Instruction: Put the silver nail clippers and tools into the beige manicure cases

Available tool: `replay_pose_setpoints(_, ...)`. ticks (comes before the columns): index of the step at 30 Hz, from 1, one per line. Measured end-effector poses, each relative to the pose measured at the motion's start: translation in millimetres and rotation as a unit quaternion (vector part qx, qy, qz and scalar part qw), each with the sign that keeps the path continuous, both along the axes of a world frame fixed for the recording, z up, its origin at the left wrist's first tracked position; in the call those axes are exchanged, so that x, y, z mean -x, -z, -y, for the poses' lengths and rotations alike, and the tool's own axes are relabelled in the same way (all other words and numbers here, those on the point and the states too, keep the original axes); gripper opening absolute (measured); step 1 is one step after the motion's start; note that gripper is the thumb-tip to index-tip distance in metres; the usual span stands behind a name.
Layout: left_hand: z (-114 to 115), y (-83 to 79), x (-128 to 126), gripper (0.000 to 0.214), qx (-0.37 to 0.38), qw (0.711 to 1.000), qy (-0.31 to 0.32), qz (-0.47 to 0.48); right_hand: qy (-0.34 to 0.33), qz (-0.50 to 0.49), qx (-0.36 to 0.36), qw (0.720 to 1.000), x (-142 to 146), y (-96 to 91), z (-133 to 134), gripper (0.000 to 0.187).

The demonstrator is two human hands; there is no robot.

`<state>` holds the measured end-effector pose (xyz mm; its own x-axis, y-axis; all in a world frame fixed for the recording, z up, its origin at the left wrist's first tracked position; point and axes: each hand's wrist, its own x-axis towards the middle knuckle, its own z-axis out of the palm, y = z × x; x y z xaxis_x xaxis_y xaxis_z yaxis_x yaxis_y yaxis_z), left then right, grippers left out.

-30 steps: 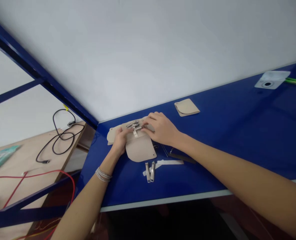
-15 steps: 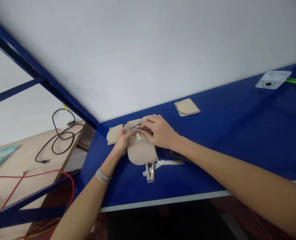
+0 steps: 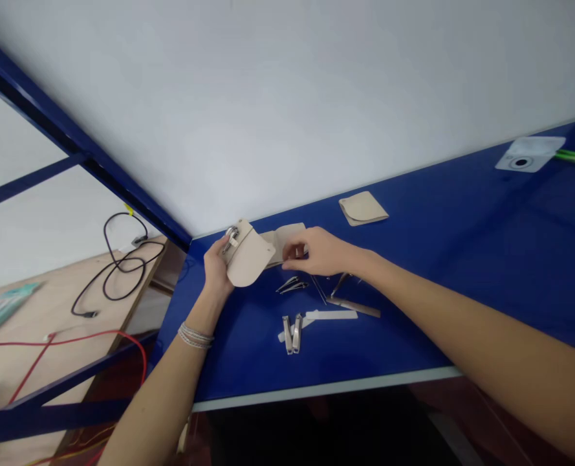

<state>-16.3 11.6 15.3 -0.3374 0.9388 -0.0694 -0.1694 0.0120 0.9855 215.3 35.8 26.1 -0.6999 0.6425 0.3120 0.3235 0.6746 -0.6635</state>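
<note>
- L hand (image 3: pixel 218 266) grasps a beige pouch (image 3: pixel 249 257) by its left side, most fingers hidden behind it; pouch is tilted up off the table, rounded flap toward lower right.
- Shiny metal tool (image 3: pixel 230 238) & a white tab (image 3: pixel 233 243) sit at the pouch's upper left, by the L thumb.
- R hand (image 3: pixel 322 251) has curled fingers, thumb & index close together; can't tell if they grip anything.
- 2nd pouch (image 3: pixel 288 235), also beige, lies on the blue table (image 3: pixel 462 259) btwn the hands, at the R fingertips; can't tell if they touch it.
- Nearer the person than R hand: slim metal tools (image 3: pixel 294 287), thin rods (image 3: pixel 320 291), a brownish strip (image 3: pixel 362 309).
- Nearer again: two nail clippers (image 3: pixel 296 338) side by side, next to a pale strip (image 3: pixel 333 315).
- Edges: wall (image 3: pixel 316 129) just behind 2nd pouch; blue post (image 3: pixel 136 188) at table's left end, nr L hand; pale front edge (image 3: pixel 326 391) w/ blue surface btwn it & the clippers.
- Room: widest blue stretch is right, past a folded pouch (image 3: pixel 363 210) nr the wall, out to a white item (image 3: pixel 522 162) w/ black circle, well apart from R hand.
</note>
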Motion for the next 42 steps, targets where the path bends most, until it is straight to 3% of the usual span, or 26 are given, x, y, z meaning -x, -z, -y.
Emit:
replay_pose_setpoints(4, 2.0, -1.0, -9.7, 0.035, 0.001, 0.996, -0.022, 0.091, -0.046, 0.087, 0.047, 0.994, 1.4, 3.5, 2.6, 0.03)
replay_pose_setpoints(12, -3.0, 6.5, -13.8, 0.029, -0.072, 0.987, -0.018, 0.145, -0.074, 0.14, 0.072, 0.985, 7.9, 3.1, 7.6, 0.027)
replay_pose_setpoints(21, -4.2, 13.9, -11.5, 0.046, -0.097, 0.99, -0.019, 0.104, -0.101, 0.155, 0.112, 0.976, 7.5, 1.0, 8.6, 0.032)
replay_pose_setpoints(28, -1.4, 14.7, -15.1, 0.043, -0.113, 0.991, 0.012, 0.064, -0.114, 0.163, 0.129, 0.971, 6.3, -0.1, 7.0, 0.049)
replay_pose_setpoints(34, -4.7, 17.5, -12.9, 0.046, -0.135, 0.989, -0.007, 0.068, -0.089, 0.139, 0.101, 0.981, 2.2, -7.2, 7.0, 0.04)
replay_pose_setpoints(39, -6.3, 19.7, -11.4, 0.048, -0.138, 0.987, -0.015, 0.077, -0.149, 0.244, 0.143, 0.948, -2.3, -14.9, 6.9, 0.039)
replay_pose_setpoints(42, -5.8, 20.1, -11.7, 0.044, -0.13, 0.989, -0.013, 0.072, -0.149, 0.267, 0.156, 0.939, -1.9, -18.0, 9.5, 0.044)
